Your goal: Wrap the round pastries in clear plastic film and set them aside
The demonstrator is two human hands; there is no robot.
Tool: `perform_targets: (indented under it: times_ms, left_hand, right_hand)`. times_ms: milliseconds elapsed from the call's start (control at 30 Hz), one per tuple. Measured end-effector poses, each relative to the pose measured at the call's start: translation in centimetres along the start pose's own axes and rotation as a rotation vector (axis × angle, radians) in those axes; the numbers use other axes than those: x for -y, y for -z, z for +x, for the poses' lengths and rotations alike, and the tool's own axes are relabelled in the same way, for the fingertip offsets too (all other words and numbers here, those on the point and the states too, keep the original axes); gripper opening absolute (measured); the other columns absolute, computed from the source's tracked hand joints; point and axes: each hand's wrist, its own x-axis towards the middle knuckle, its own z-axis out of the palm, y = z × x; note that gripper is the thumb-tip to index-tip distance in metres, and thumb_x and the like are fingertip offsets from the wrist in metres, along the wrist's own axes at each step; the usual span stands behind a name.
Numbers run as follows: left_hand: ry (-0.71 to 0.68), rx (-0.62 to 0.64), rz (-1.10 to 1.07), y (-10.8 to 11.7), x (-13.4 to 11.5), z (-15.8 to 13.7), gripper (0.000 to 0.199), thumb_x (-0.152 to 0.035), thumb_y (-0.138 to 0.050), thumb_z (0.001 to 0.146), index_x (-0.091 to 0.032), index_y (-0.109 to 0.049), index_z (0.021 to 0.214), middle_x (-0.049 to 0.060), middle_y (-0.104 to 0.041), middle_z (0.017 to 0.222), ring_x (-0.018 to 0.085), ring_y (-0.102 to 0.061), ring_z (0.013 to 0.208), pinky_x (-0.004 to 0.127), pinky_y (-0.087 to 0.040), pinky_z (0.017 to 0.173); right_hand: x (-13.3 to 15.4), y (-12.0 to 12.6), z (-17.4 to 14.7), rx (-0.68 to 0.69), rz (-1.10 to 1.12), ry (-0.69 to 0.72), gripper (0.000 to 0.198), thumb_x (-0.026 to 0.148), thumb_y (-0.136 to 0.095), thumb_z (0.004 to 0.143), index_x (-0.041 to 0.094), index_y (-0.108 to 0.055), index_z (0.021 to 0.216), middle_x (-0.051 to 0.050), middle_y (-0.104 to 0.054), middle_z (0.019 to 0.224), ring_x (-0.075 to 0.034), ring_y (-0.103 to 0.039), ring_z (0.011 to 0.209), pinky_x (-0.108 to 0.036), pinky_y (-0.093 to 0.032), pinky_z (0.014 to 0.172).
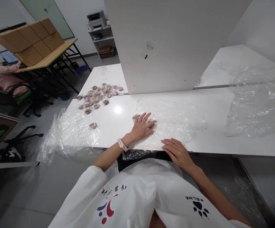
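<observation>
My left hand [142, 127], with a pale pink band on the wrist, rests on a clear plastic sheet [175, 115] on the white table. Its fingers are spread, and a small dark wrapped piece [152, 125] shows between them, partly hidden. Just beyond the fingertips lies a light-coloured small piece [135, 116]. My right hand [175, 151] lies flat with fingers stretched out on the sheet's near edge, by the table's front. Further left, a single wrapped piece [93, 125] sits apart from a pile of small round wrapped pieces [97, 96].
Crumpled clear plastic [68, 133] hangs over the table's left front edge. More clear plastic [256, 107] covers the right side. A tall white panel [170, 47] stands behind the table [213, 139]. Far left, a person [2, 76] sits at a desk with cardboard boxes [30, 41].
</observation>
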Motion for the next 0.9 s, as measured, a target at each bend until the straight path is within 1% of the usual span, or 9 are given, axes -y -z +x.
perform_targets:
  times_ms: [133,300,467,600,667,733,800,833,900]
  left_hand:
    - [0.190,-0.052,-0.019,0.8,1.5,-0.9,0.045,-0.040,-0.055,0.095,-0.032,-0.049,0.139,0.009,-0.026,0.160,0.034,-0.018,0.148,0.056,-0.024,0.115]
    - [0.469,0.060,0.002,1.1,4.4,0.2,0.034,-0.021,-0.049,0.095,-0.024,-0.060,0.127,0.011,-0.049,0.143,0.033,-0.041,0.132,0.050,-0.039,0.104]
    - [0.504,0.062,0.033,1.9,6.6,0.2,0.026,-0.023,-0.055,0.092,-0.024,-0.064,0.116,0.010,-0.061,0.129,0.033,-0.050,0.118,0.047,-0.046,0.091]
    - [0.596,-0.109,-0.049,3.0,8.3,-1.7,0.033,-0.007,-0.050,0.089,-0.021,-0.062,0.117,0.011,-0.068,0.111,0.029,-0.058,0.106,0.046,-0.051,0.084]
    - [0.647,-0.213,-0.093,3.5,7.7,-2.2,0.038,-0.004,-0.044,0.091,-0.020,-0.058,0.122,0.011,-0.069,0.104,0.026,-0.062,0.099,0.045,-0.054,0.081]
    - [0.570,-0.289,-0.125,3.4,5.5,-2.1,0.044,-0.003,-0.037,0.094,-0.023,-0.052,0.131,0.010,-0.067,0.115,0.024,-0.063,0.107,0.047,-0.055,0.085]
    - [0.348,-0.320,-0.158,2.5,1.9,-1.7,0.055,0.000,-0.030,0.095,-0.031,-0.046,0.138,0.006,-0.057,0.138,0.022,-0.053,0.129,0.052,-0.051,0.099]
    - [0.221,-0.283,-0.162,1.8,0.0,-1.5,0.061,0.001,-0.028,0.095,-0.037,-0.043,0.141,0.002,-0.050,0.147,0.021,-0.045,0.139,0.056,-0.046,0.107]
    - [-0.009,-0.094,-0.140,0.2,-3.4,-1.4,0.063,-0.004,-0.034,0.097,-0.043,-0.033,0.147,-0.003,-0.036,0.158,0.023,-0.027,0.150,0.062,-0.029,0.119]
  right_hand:
    - [-1.8,2.3,-2.4,-0.034,-0.058,-0.122,0.019,0.024,-0.049,0.098,0.023,-0.067,0.096,-0.004,-0.070,0.123,-0.023,-0.061,0.121,-0.048,-0.043,0.106]
    - [-2.1,2.2,-3.3,-0.091,-0.098,-0.180,0.012,0.027,-0.053,0.097,0.023,-0.064,0.096,-0.005,-0.068,0.125,-0.024,-0.059,0.121,-0.047,-0.042,0.106]
    - [-1.6,1.1,-3.3,-0.138,-0.130,-0.169,0.014,0.035,-0.059,0.093,0.024,-0.062,0.102,-0.007,-0.065,0.128,-0.026,-0.057,0.124,-0.050,-0.036,0.112]
    - [-1.5,0.8,-3.4,-0.159,-0.143,-0.189,0.013,0.035,-0.059,0.093,0.025,-0.061,0.102,-0.006,-0.065,0.129,-0.026,-0.057,0.124,-0.050,-0.035,0.111]
    - [-1.4,0.7,-3.3,-0.158,-0.150,-0.203,0.013,0.036,-0.058,0.094,0.025,-0.061,0.101,-0.006,-0.065,0.129,-0.026,-0.056,0.124,-0.049,-0.036,0.111]
    - [-1.2,0.7,-3.1,-0.155,-0.160,-0.220,0.014,0.037,-0.058,0.094,0.025,-0.061,0.100,-0.006,-0.065,0.129,-0.027,-0.057,0.124,-0.049,-0.036,0.109]
    - [-1.2,0.6,-3.0,-0.159,-0.172,-0.235,0.014,0.037,-0.058,0.093,0.025,-0.062,0.098,-0.006,-0.065,0.129,-0.027,-0.057,0.122,-0.049,-0.036,0.108]
    - [-1.1,0.5,-2.9,-0.163,-0.176,-0.238,0.014,0.037,-0.059,0.093,0.025,-0.062,0.098,-0.006,-0.065,0.128,-0.027,-0.058,0.122,-0.049,-0.036,0.108]
    - [-1.2,0.5,-2.9,-0.170,-0.178,-0.234,0.013,0.037,-0.059,0.093,0.025,-0.062,0.098,-0.006,-0.065,0.128,-0.027,-0.058,0.122,-0.048,-0.037,0.108]
